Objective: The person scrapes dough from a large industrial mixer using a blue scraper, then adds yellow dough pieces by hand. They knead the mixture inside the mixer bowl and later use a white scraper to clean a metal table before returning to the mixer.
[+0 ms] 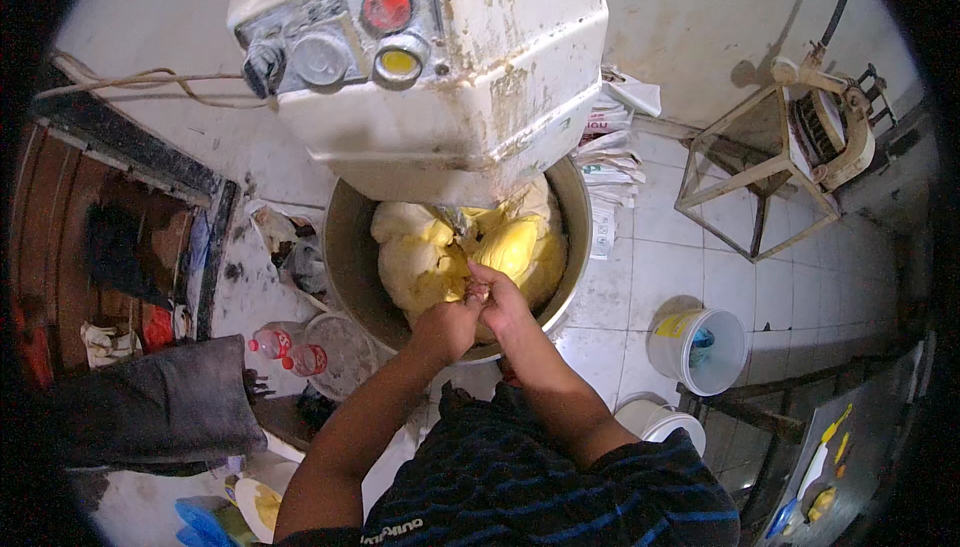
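Observation:
A large metal mixing bowl (352, 247) stands under the head of a white dough mixer (442, 127). Pale dough (409, 269) fills much of the bowl, with a glossy yellow fat-like mass (510, 251) spread over its middle and right. Above the bowl's near side my left hand (448, 328) and my right hand (501, 301) meet, fingers touching or interlaced. Whether something small is between the fingers is hidden. Part of the mixer's metal tool (454, 221) shows in the dough, behind my fingertips.
Folded sacks (611, 161) are stacked right of the bowl. Plastic bottles (304, 359) with red caps stand left. White buckets (697, 352) sit at right, before a table (855, 472) with spatulas. A metal-framed machine (780, 149) stands by the wall. Buttons (387, 9) face me on the mixer.

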{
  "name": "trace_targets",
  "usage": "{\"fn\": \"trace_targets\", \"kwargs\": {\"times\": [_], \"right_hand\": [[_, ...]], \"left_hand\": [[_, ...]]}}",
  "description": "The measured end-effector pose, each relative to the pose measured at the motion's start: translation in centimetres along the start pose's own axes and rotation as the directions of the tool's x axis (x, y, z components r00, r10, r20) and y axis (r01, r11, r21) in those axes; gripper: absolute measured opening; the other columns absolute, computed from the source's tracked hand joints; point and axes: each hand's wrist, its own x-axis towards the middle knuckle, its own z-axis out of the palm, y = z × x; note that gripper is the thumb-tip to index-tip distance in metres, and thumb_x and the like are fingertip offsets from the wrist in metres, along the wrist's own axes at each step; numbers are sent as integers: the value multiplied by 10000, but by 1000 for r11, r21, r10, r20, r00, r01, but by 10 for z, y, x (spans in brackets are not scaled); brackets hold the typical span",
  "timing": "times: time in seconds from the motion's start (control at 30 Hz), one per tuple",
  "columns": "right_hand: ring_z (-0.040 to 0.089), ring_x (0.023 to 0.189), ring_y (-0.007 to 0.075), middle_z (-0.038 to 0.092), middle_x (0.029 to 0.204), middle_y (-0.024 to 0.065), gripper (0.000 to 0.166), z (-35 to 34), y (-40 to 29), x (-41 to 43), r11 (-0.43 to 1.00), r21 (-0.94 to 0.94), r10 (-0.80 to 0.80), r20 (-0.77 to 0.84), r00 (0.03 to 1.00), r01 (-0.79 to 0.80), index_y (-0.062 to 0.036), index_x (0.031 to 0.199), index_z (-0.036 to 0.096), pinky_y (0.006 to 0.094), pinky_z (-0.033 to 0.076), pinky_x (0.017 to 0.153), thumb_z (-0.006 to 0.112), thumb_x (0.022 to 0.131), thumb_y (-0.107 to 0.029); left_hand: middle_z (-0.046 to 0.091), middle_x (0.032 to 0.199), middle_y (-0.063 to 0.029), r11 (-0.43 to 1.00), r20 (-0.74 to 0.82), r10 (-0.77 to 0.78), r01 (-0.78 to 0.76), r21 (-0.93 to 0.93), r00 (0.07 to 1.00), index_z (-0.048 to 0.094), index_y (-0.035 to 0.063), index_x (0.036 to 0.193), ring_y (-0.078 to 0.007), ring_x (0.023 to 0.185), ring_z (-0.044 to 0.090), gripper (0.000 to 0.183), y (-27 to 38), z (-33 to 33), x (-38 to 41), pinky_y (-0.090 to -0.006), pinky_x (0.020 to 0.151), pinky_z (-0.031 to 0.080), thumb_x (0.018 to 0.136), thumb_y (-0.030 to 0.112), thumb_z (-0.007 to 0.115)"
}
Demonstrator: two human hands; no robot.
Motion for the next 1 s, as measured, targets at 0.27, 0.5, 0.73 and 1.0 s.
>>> {"fn": "trace_targets", "kwargs": {"times": [0.27,0.5,0.73,1.0], "right_hand": [[244,375,94,306,487,-44,334,-13,10,51,990,-139,-47,-68,997,37,-146,677,415,234,222,353,553,854,-395],[265,394,117,315,518,-12,406,14,4,50,950,-304,-128,-181,975,69,-127,668,380,257,232,359,475,879,-461],[474,513,131,554,645,66,448,23,-18,32,842,-537,-107,-68,992,54,-59,791,516,267,349,397,429,888,-487],[548,924,159,596,1075,112,374,1,-35,41,909,-410,92,388,917,82,-5,1061,556,276,383,874,405,925,-318]], "left_hand": [[598,705,-209,999,28,34,-35,15,999,500,-31,895,-365,671,605,194,-27,21,13,-457,606,483,788,121,442],[598,712,-203,995,-32,18,-22,-102,999,515,-17,889,-376,682,598,184,-38,20,16,-463,611,473,799,122,433],[597,837,-236,859,115,-13,70,-507,993,507,-44,1029,-373,809,594,302,-57,33,50,-435,734,464,860,198,443],[573,950,-211,818,-176,-50,-61,-572,983,494,-3,1051,-329,920,553,258,-51,27,95,-390,798,437,820,103,451]]}}
